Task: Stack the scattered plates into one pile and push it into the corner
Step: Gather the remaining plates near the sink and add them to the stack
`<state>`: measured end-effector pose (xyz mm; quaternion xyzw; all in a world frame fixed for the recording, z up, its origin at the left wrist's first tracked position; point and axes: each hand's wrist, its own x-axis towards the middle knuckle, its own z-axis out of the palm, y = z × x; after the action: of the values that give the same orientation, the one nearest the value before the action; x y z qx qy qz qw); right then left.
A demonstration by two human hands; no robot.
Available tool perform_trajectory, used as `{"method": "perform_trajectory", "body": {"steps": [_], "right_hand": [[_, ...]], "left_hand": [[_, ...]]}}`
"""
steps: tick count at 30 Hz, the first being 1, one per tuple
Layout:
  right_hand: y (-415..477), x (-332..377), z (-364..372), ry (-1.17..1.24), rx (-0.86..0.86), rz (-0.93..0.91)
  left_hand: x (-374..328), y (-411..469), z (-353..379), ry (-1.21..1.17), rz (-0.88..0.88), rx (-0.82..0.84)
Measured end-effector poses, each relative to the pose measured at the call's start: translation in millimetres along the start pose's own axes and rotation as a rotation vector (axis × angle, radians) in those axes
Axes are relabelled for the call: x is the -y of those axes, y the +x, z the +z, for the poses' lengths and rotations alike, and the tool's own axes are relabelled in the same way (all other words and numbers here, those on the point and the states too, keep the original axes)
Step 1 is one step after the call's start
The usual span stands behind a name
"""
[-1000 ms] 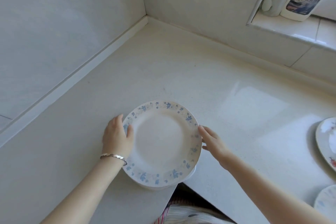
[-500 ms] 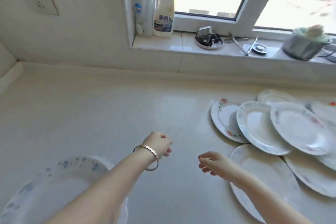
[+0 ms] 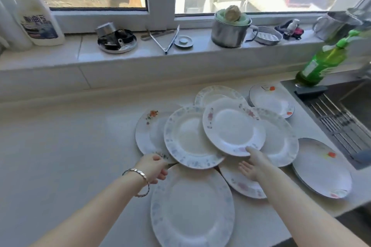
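White patterned plates lie scattered and overlapping on the pale desk, centre to right of the frame. The left hand, fingers curled, sits at the near rim of the orange-flowered plate; I cannot tell whether it grips. The right hand is spread, its thumb touching the pink-flowered top plate.

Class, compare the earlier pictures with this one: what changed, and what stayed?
Both hands released the blue-flowered plate and swung right. The left hand now meets the rim of the orange-flowered white plate; the right hand touches the top pink-flowered white plate. Scattered plates stay overlapped.
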<state>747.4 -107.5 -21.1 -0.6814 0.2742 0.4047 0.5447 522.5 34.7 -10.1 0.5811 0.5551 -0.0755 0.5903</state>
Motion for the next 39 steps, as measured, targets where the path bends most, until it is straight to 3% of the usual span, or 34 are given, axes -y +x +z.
{"method": "perform_trajectory", "body": {"steps": [2, 5, 12, 22, 28, 32, 39], "right_hand": [[16, 3, 5, 0.255, 0.098, 0.140], [27, -5, 16, 0.524, 0.206, 0.119], [37, -18, 16, 0.508, 0.145, -0.003], [31, -2, -1, 0.437, 0.358, -0.133], [17, 4, -5, 0.415, 0.588, -0.178], [3, -3, -3, 0.363, 0.670, -0.198], [-34, -31, 17, 0.288, 0.751, -0.203]], "left_hand": [[-8, 5, 10, 0.000, -0.022, -0.014], [-18, 13, 18, -0.022, -0.068, -0.047], [-30, 55, 23, -0.162, -0.142, -0.330], [-47, 74, 47, -0.425, -0.336, -0.355], [-43, 69, 43, -0.397, -0.221, -0.358], [-36, 65, 29, -0.422, -0.045, -0.451], [9, -15, -52, -0.487, 0.122, -0.614]]}}
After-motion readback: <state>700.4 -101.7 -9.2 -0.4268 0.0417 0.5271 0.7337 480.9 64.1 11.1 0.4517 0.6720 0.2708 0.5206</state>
